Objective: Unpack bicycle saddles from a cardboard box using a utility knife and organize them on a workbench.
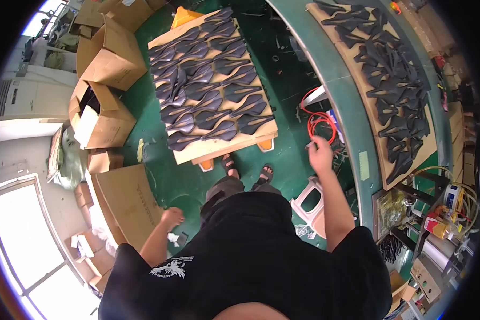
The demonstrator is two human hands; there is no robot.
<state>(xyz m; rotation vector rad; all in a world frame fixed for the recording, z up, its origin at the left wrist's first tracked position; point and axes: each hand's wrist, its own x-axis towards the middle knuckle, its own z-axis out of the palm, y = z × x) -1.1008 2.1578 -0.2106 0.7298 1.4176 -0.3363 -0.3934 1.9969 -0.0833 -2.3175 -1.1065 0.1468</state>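
I stand on a green floor, looking down my black shirt at my sandalled feet. My right hand (320, 153) is raised in front of me near a coil of red hose (319, 121) beside the green bench edge (341, 96); its fingers pinch something small and pale that I cannot make out. My left hand (172, 217) hangs by my side with curled fingers and nothing in it, above a flat cardboard sheet (128, 202). Ahead of my feet a wooden board (226, 146) carries several black bicycle saddles (208, 90) in rows.
A second board of black saddles (389, 74) lies on the curved green bench at the right. Open cardboard boxes (109, 53) stand at the left. A white plastic stool (310, 200) sits by my right leg. Tools and tape rolls (448, 213) crowd the lower right.
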